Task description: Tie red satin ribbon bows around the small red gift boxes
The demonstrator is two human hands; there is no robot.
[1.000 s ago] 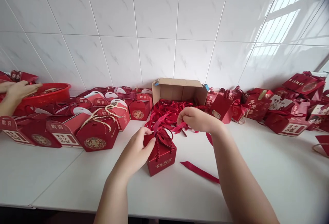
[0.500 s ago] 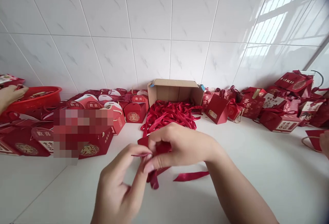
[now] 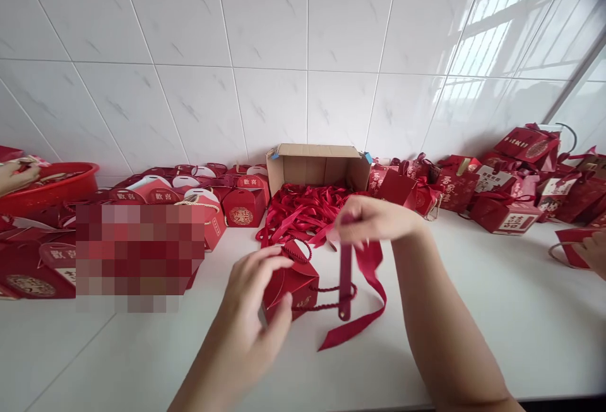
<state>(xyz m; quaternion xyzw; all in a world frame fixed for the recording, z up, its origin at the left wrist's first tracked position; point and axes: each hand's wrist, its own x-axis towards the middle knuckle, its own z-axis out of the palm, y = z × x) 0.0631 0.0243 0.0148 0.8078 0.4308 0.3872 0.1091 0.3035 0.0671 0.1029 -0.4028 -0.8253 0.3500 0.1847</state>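
A small red gift box [image 3: 296, 286] with gold lettering stands on the white table in front of me. Twisted dark red cord handles [image 3: 326, 289] come out of it. Over the box's near left side lies my left hand [image 3: 255, 311], fingers apart and curved, thumb in front of the box. To the right, my right hand [image 3: 367, 223] is closed on the upper end of a dark red strap [image 3: 345, 279], which hangs down across a cord loop. A small hole or stud shows at the strap's lower end. Below that hand, a loose red ribbon [image 3: 379, 298] curves onto the table.
Behind, an open cardboard box [image 3: 322, 169] spills a heap of red ribbons [image 3: 303, 210]. Red gift boxes [image 3: 243, 207] crowd the left, partly pixelated; more boxes [image 3: 506, 216] stand right. A red basin [image 3: 52, 185] is far left. Other people's hands [image 3: 594, 251] show at both sides.
My right hand has moved up and right, drawing the strap and cord away from the box. My left hand has let go of the strap and opened beside the box.
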